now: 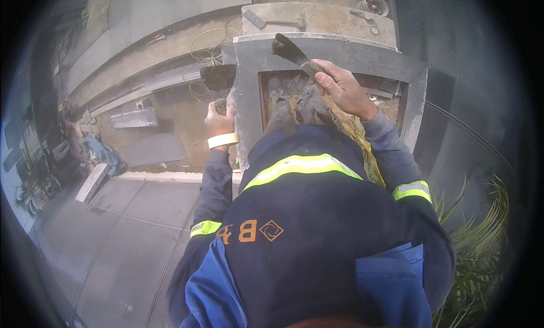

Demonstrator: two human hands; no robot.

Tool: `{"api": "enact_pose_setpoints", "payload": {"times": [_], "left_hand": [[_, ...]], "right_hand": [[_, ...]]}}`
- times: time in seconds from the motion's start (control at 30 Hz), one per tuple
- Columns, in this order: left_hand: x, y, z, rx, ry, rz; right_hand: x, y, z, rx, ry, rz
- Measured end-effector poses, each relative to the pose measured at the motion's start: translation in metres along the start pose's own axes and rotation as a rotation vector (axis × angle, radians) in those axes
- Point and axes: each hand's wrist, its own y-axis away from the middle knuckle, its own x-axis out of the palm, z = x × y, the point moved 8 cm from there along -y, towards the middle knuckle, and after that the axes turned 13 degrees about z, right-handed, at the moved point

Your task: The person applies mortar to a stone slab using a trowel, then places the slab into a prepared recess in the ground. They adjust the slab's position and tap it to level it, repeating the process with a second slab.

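Note:
My left hand (221,120) is closed on a wide, dark-bladed scraper (217,76), smeared with grey residue, at the left edge of a grey stone frame (409,70). My right hand (340,89) grips the handle of a narrower putty knife (288,49), whose dark, smeared blade points up-left over the frame's top edge. My boots and legs show through the frame's rectangular opening, alongside some yellow material (357,136).
Beyond the frame lies a dusty board (345,25) bearing a hammer (294,22), with a bucket (374,5) behind. Left are tangled hoses (204,39), loose slabs (153,149), a blue sheet (105,152) and grey paving (113,243). A palm (481,243) stands lower right.

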Motion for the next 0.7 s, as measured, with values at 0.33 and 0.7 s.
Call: {"api": "enact_pose_setpoints", "payload": {"times": [0.33,0.7], "left_hand": [[0.149,-0.031,0.148,-0.363,-0.089,0.273],[0.393,-0.203,0.341,-0.396,-0.159,0.156]], "right_hand": [[0.050,0.024,-0.411,0.443,-0.075,0.150],[0.073,-0.033,-0.701,0.402,0.197,-0.068]]}}
